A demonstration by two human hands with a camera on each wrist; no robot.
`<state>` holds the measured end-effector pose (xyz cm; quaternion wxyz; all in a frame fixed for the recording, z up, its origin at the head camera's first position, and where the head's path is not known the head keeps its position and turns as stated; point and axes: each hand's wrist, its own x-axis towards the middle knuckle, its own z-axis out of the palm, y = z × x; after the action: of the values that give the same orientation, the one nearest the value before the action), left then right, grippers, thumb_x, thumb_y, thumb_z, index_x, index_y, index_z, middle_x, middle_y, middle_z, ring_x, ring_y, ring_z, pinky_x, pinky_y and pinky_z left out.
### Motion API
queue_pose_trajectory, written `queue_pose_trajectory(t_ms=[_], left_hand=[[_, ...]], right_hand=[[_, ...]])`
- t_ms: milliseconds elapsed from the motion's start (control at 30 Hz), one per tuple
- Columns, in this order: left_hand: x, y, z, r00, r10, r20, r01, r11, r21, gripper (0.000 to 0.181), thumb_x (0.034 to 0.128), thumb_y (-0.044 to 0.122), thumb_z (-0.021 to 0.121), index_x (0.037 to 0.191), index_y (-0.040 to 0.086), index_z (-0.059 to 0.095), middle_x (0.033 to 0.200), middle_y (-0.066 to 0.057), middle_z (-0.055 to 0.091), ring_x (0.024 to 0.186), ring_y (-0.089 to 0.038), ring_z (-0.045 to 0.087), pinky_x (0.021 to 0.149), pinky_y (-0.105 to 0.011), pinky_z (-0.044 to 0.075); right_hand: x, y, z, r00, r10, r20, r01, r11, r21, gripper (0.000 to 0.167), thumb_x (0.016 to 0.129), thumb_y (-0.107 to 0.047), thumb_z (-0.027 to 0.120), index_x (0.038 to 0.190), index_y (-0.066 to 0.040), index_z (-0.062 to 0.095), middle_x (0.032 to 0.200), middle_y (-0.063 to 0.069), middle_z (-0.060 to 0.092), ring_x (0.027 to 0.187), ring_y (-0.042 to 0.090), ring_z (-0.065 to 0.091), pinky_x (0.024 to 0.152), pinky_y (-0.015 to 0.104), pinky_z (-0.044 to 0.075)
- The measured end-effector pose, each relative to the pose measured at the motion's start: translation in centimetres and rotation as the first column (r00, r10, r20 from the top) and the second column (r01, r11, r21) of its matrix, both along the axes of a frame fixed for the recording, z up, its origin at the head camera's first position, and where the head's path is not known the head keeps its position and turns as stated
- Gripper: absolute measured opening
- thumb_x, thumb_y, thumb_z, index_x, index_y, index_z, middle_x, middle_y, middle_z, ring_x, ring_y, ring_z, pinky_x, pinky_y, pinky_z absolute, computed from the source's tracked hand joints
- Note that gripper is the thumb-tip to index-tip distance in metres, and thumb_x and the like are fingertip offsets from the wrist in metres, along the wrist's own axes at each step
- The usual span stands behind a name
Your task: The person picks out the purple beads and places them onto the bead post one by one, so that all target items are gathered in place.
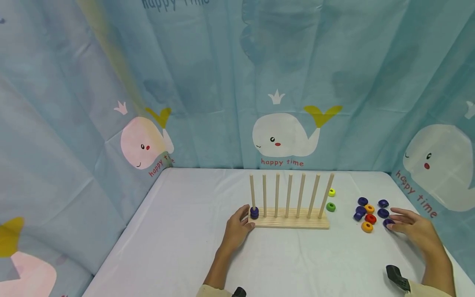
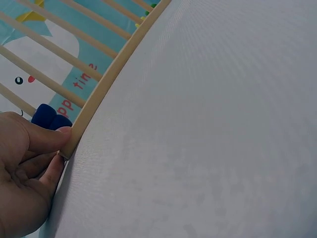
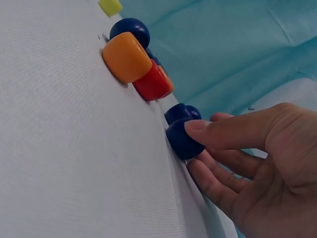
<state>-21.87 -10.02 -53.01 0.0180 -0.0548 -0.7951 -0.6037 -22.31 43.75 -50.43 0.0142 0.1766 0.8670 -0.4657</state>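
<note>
The rack (image 1: 291, 222) is pale, bare wood: a flat, oblong base with seven slim upright pegs (image 1: 289, 196). The left hand (image 1: 234, 231) pinches the rack's left end, thumb on the base. The right hand (image 1: 419, 229), well right of the rack, pinches a glossy, rounded dark blue bead (image 3: 183, 141) between thumb and fingers.

The thumb covers part of that bead; the left wrist view cuts off the peg tops, and there the left thumb partly hides the threaded beads.

Two blue beads (image 1: 254, 213) sit on the rack's leftmost peg. Right of the rack lie five more blue beads (image 1: 383, 213), two orange beads (image 1: 367, 227) and one red bead (image 1: 370, 218); one green bead (image 1: 331, 207) and one yellow bead (image 1: 332, 192) are near its right end.
</note>
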Motion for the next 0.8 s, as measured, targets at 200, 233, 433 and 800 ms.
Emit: queue_pose_trajectory(t_ms=[200, 233, 433, 800], left_hand=[[0.0, 0.0, -0.1, 1.0, 0.008, 0.004, -0.008, 1.0, -0.006, 0.066, 0.0949, -0.007, 0.071, 0.156, -0.005, 0.045, 0.155, -0.028, 0.051, 0.146, -0.041, 0.051, 0.115, -0.031, 0.052], [0.0, 0.0, -0.1, 1.0, 0.009, 0.005, -0.009, 1.0, -0.009, 0.066, 0.0948, -0.007, 0.071, 0.156, -0.004, 0.045, 0.155, -0.028, 0.051, 0.146, -0.041, 0.051, 0.115, -0.031, 0.052], [-0.1, 0.0, 0.1, 1.0, 0.009, 0.009, -0.009, 1.0, -0.013, 0.066, 0.0949, -0.007, 0.071, 0.156, -0.004, 0.045, 0.156, -0.027, 0.051, 0.146, -0.04, 0.051, 0.116, -0.03, 0.051], [0.0, 0.0, 0.1, 1.0, 0.009, 0.016, -0.009, 1.0, -0.009, 0.067, 0.0949, -0.007, 0.07, 0.156, -0.004, 0.045, 0.156, -0.028, 0.051, 0.146, -0.041, 0.051, 0.116, -0.03, 0.052]], right_hand=[[0.0, -0.1, 0.0, 0.999, 0.009, 0.041, -0.009, 1.0, 0.004, 0.085, 0.092, -0.01, 0.081, 0.161, 0.005, 0.034, 0.145, 0.035, 0.057, 0.141, 0.058, 0.039, 0.114, 0.086, 0.024], [0.0, -0.2, 0.0, 0.999, 0.006, 0.046, -0.006, 1.0, 0.003, 0.085, 0.091, -0.009, 0.082, 0.161, 0.005, 0.034, 0.145, 0.035, 0.056, 0.141, 0.058, 0.039, 0.115, 0.086, 0.023], [0.0, -0.1, 0.1, 0.998, 0.024, 0.056, -0.026, 0.999, 0.036, 0.087, 0.091, -0.012, 0.083, 0.16, 0.008, 0.033, 0.151, 0.038, 0.047, 0.142, 0.061, 0.036, 0.115, 0.086, 0.024], [0.3, -0.4, 1.0, 0.997, -0.028, 0.072, 0.023, 0.998, 0.064, 0.083, 0.1, -0.031, 0.074, 0.163, 0.001, 0.031, 0.161, 0.035, 0.036, 0.143, 0.062, 0.036, 0.11, 0.081, 0.04]])
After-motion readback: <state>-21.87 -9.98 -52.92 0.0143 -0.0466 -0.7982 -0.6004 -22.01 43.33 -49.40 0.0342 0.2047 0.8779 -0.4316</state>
